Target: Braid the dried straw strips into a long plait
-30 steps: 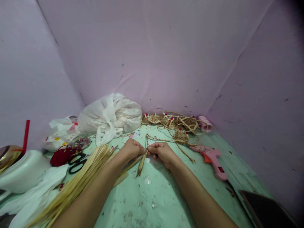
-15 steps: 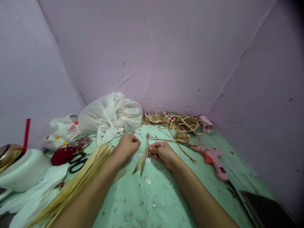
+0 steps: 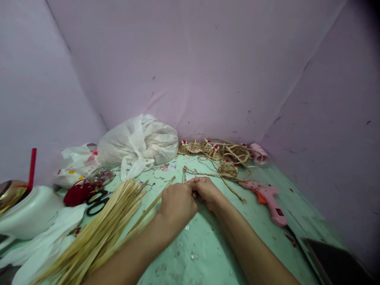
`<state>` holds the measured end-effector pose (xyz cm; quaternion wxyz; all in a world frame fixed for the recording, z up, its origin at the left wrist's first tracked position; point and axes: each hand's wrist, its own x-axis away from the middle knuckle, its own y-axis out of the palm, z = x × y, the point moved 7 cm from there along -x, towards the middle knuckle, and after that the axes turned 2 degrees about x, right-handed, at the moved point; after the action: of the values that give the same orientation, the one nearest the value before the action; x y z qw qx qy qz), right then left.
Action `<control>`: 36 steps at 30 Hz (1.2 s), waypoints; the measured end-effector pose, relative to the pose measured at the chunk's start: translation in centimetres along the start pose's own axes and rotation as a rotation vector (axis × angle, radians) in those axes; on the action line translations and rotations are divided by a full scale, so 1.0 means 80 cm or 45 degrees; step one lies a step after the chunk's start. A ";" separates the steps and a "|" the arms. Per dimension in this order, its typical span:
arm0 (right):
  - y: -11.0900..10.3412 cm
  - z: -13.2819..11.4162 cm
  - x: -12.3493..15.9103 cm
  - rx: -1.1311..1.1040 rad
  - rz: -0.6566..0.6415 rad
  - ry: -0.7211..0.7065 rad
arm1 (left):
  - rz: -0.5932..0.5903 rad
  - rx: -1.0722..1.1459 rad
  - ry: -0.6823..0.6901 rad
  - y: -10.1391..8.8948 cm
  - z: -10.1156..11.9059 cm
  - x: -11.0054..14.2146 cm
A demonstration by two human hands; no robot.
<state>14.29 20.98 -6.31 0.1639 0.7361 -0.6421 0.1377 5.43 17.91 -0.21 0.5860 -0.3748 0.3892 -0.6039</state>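
Note:
My right hand (image 3: 206, 192) pinches a braided straw cord (image 3: 204, 173) near its end, just above the green tabletop. The cord bends at a small knot and runs off to the right behind my hand. My left hand (image 3: 179, 204) is closed against my right fingertips; its own fingertips and what is between them are hidden. The cord's loose leaf ends are out of sight behind it. A single dried strip (image 3: 156, 202) slants beside my left wrist; whether I hold it cannot be made out. Left of my forearm lies a bundle of dried strips (image 3: 107, 225).
Woven pieces with red and white beads (image 3: 213, 150) line the back wall beside a pink spool (image 3: 259, 154). A pink glue gun (image 3: 271, 200) lies right. On the left are black scissors (image 3: 97, 206), red yarn (image 3: 77, 194), plastic bags (image 3: 142, 138) and a white pot (image 3: 32, 209).
My left hand has moved right and toward me, from beside the strip bundle to my right fingertips, covering the loose leaf ends. A slanting strip now shows by its wrist. My right hand stays put.

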 end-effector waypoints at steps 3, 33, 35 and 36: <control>0.000 -0.002 0.001 -0.015 -0.028 0.006 | -0.016 0.045 0.006 -0.003 0.001 -0.001; 0.009 -0.007 0.008 -0.004 -0.229 -0.026 | -0.515 1.094 -0.445 0.030 -0.035 -0.016; 0.009 -0.006 0.006 0.035 -0.226 -0.068 | -0.471 0.999 -0.394 0.037 -0.040 -0.021; 0.009 -0.006 0.004 0.074 -0.225 -0.091 | -0.418 0.905 -0.372 0.038 -0.045 -0.025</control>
<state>13.61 20.78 -5.67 0.1308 0.7987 -0.5760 0.1149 3.48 19.95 -4.44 0.6238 -0.2881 0.0046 -0.7266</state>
